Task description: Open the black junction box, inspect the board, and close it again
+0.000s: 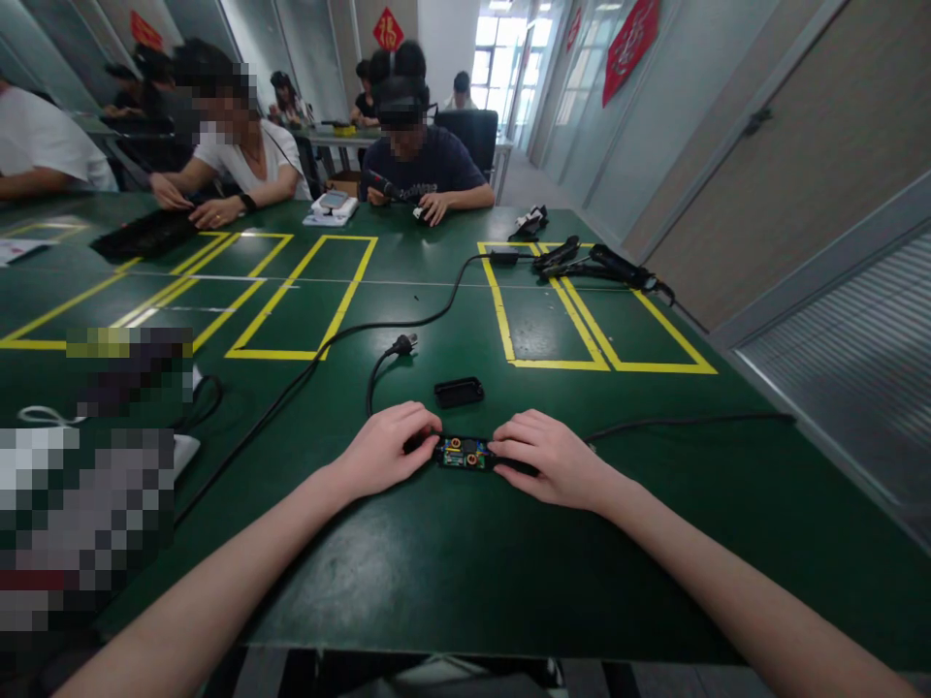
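As both bare hands rest on the dark green table top (451, 572), the black oblong adapter case (464, 453) sits between them, a little in from the near edge with a broad bare strip of green on the person's side. Left hand (385, 451) has its fingers curled down onto the left end and right hand (549, 460) has its fingers laid over the right end, so each hand is closed on its own end. The case lies flat, its long axis running left to right, roughly parallel with the near table edge, open face up, showing a circuit board with two orange rings. Just beyond it lies a flat black plastic lid (459, 392), apart from the fingers. Farther back and left, a black two-pin plug (404, 343) ends a looping cord. A thin black cable (690, 422) runs out from under the right hand towards the right edge, and the green surface on both sides of it is bare. Yellow tape rectangles (560, 364) mark the middle of the table. Other people's hands work at the far end, well apart.
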Demonstrator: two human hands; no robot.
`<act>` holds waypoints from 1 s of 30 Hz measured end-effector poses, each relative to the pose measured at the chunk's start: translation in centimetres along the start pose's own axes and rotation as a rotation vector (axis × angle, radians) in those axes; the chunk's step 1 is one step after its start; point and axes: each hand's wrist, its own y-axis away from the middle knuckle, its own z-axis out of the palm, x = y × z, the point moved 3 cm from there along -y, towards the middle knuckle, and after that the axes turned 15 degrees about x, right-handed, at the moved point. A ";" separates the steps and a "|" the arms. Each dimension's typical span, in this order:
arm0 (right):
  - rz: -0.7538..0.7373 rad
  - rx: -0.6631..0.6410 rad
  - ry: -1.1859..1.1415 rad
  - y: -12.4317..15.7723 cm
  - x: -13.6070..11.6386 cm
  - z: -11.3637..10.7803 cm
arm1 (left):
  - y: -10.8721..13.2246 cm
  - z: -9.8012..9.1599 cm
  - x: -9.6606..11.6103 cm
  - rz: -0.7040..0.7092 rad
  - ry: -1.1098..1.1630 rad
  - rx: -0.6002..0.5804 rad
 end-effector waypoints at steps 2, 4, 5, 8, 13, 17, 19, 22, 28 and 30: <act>-0.035 -0.046 0.050 -0.1 -0.2 0.0 | 0.0 0.1 0.0 -0.001 -0.004 0.025; -0.044 -0.057 0.066 -0.1 -0.2 0.0 | 0.0 0.3 -0.2 0.000 -0.053 0.050; -0.036 -0.047 0.058 0.0 -0.1 0.0 | 0.0 0.5 -0.4 -0.001 -0.092 0.057; 0.025 0.039 0.039 0.4 0.7 -0.2 | -0.2 1.1 -0.7 -0.005 -0.204 0.024; 0.225 0.119 0.097 1.5 2.9 0.1 | -0.5 1.9 -0.4 0.041 -0.239 -0.084; 0.296 0.091 0.127 2.0 3.7 0.9 | -0.4 2.0 0.4 0.129 -0.146 -0.082; 0.286 0.065 0.085 2.0 3.5 1.3 | -0.2 2.0 0.7 0.172 -0.088 -0.075; 0.284 0.069 -0.039 1.8 3.0 1.4 | 0.1 2.0 0.8 0.208 -0.045 -0.051; 0.393 0.174 -0.253 1.3 2.1 1.1 | 0.1 1.7 0.5 0.191 -0.036 -0.021; 0.394 0.199 -0.326 1.1 1.7 0.8 | 0.1 1.4 0.6 0.201 -0.022 0.009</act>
